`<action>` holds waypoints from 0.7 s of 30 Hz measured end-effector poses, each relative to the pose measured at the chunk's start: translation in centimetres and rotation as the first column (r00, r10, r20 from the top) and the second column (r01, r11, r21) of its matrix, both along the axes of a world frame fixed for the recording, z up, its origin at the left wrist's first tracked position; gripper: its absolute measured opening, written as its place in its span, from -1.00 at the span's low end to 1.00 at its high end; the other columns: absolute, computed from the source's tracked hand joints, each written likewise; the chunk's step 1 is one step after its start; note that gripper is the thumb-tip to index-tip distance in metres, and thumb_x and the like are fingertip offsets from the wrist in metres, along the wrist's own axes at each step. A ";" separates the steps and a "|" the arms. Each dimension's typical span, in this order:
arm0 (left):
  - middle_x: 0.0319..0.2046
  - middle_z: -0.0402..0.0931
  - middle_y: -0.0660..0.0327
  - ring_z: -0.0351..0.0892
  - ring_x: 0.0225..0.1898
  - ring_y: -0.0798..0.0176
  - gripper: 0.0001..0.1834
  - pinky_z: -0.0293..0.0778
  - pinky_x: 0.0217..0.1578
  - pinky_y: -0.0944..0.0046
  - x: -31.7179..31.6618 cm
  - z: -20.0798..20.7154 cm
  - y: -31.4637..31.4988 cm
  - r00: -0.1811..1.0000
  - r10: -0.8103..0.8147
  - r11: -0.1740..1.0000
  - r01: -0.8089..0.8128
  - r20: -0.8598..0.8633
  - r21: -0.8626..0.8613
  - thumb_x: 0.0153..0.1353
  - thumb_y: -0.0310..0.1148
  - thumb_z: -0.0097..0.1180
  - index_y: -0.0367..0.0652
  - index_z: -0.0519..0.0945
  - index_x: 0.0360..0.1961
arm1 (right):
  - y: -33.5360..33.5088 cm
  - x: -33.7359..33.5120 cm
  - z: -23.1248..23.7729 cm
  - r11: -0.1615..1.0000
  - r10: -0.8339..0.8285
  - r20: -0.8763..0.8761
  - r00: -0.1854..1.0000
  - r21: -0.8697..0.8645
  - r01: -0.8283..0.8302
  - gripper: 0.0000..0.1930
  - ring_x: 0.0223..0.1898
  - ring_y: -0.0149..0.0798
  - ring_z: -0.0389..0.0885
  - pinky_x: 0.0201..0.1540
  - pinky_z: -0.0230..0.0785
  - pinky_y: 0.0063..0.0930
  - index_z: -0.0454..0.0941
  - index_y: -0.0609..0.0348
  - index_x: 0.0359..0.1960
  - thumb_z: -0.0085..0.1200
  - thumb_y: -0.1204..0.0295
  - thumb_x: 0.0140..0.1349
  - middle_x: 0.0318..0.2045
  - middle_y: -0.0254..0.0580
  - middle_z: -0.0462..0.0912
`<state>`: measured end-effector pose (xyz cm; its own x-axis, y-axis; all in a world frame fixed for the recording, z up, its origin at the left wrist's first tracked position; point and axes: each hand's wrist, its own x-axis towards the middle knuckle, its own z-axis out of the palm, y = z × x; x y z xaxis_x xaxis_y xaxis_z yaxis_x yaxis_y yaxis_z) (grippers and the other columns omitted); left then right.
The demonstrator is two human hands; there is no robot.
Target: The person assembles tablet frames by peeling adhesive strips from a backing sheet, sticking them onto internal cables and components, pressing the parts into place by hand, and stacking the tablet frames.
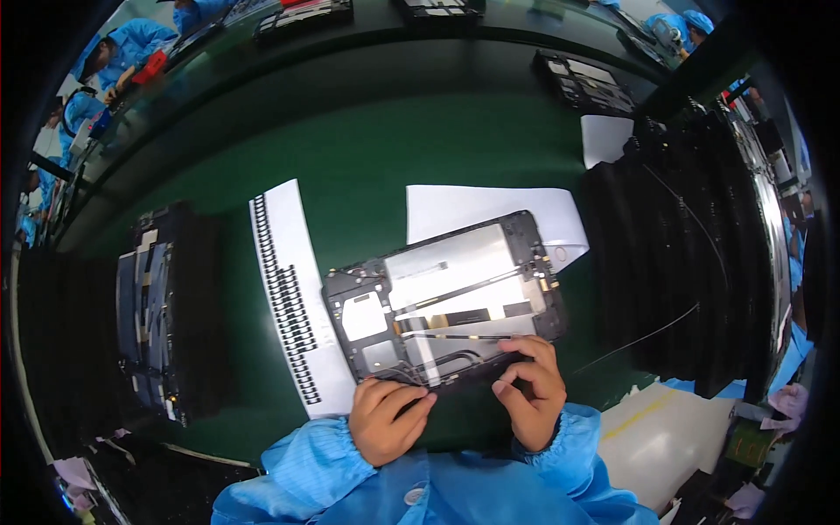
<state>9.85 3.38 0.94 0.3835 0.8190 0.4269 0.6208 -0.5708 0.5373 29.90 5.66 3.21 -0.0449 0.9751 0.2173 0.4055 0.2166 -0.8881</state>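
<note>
An opened tablet (pixel 455 302) lies tilted in front of me, its silver battery area, flex strips and thin wires exposed. At its near left corner my left hand (pixel 388 420) has its fingers bent together on the edge, beside a thin wire. My right hand (pixel 534 394) is at the near right edge, index finger reaching onto the tablet and thumb apart from it. Nothing shows between that thumb and finger. Left of the tablet lies a white sheet (pixel 306 297) with rows of small black pieces. Beneath its far side is a curled white paper (pixel 472 199).
A dark stack with a tablet (pixel 153 306) on top stands at the left. Tall black stacks (pixel 674 262) fill the right side, with a loose wire hanging out. More tablets (pixel 586 80) rest on the far ledge of the green table (pixel 350 157). People in blue work beyond.
</note>
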 end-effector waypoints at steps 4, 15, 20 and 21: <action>-0.27 0.47 0.14 0.40 -0.25 0.12 -0.59 0.29 -0.22 0.13 -1.4 0.3 -0.9 1.000 0.005 1.000 -0.005 0.031 0.010 -0.33 -0.46 0.22 -0.20 0.58 -0.30 | -0.5 2.6 -0.1 0.952 -0.304 -0.110 0.946 -0.002 0.306 -0.92 -0.04 -0.08 0.35 0.03 0.14 -0.29 0.41 0.21 -0.62 -0.01 0.65 -0.18 -0.13 -0.04 0.46; 0.20 -0.24 -0.34 -0.23 0.25 -0.28 0.17 -0.22 0.12 -0.10 -0.9 -0.1 -0.7 0.917 0.293 0.859 -0.377 -0.272 -0.346 -0.27 -0.10 0.36 -0.36 -0.14 0.22 | 2.1 4.5 -2.9 0.946 -0.304 -0.394 0.867 -0.230 0.227 -0.96 0.05 -0.20 0.29 0.12 0.02 -0.43 0.37 0.21 -0.53 -0.14 0.60 -0.02 0.09 0.09 0.31; 0.21 -0.23 -0.31 -0.14 0.22 -0.32 0.12 -0.12 0.16 -0.09 -1.4 -0.9 -1.6 0.936 0.350 0.897 -0.322 0.042 -0.303 -0.27 -0.13 0.36 -0.33 -0.08 0.23 | 2.2 3.0 -1.8 0.955 -0.295 -0.439 0.849 -0.158 0.251 -0.98 0.07 -0.13 0.28 0.14 0.03 -0.34 0.33 0.23 -0.54 -0.14 0.56 0.00 0.07 0.10 0.32; 0.21 -0.23 -0.31 -0.14 0.22 -0.32 0.11 -0.11 0.16 -0.08 -1.3 -0.8 -1.6 0.928 0.358 0.902 -0.316 0.102 -0.294 -0.27 -0.13 0.36 -0.32 -0.06 0.23 | 2.2 2.5 -0.5 0.953 -0.302 -0.449 0.841 -0.134 0.270 -0.96 0.09 -0.11 0.27 0.16 0.02 -0.30 0.32 0.23 -0.54 -0.14 0.54 0.01 0.08 0.12 0.31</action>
